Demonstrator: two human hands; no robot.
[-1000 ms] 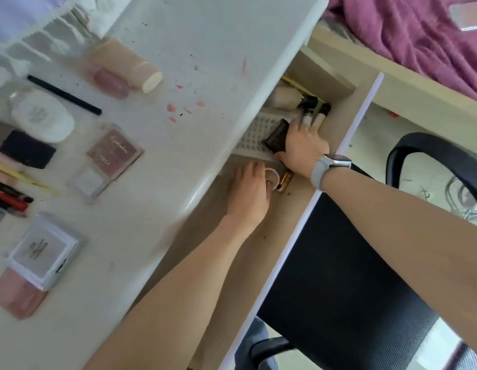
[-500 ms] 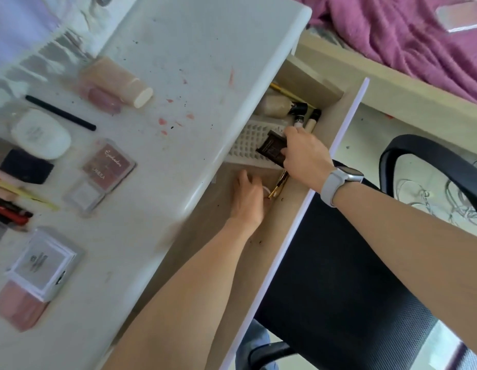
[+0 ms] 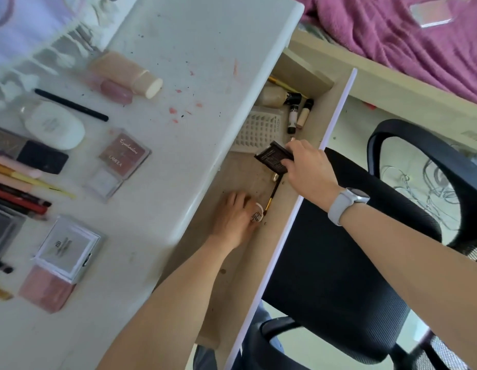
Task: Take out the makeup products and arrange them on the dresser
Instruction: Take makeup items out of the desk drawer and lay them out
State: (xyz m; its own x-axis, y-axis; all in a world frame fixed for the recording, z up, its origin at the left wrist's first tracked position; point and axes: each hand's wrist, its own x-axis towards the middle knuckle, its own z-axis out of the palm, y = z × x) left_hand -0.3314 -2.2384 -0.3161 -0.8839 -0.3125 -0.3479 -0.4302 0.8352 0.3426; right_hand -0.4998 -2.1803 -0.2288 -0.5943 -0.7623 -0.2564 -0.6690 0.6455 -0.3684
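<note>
White dresser top (image 3: 205, 49), stained with red specks; on it, well left of the fingers: beige tube (image 3: 125, 72); black pencil (image 3: 72, 104); white oval compact (image 3: 54, 125); eyeshadow palette (image 3: 124, 156); boxed palette (image 3: 66, 247); open wooden drawer (image 3: 232, 263) holding white lash tray (image 3: 256, 128) and two concealer tubes (image 3: 298, 114) just beyond the fingers.

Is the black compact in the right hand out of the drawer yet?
Not yet. The right hand pinches the black compact tilted, over the open drawer, beside the dresser top.
</note>
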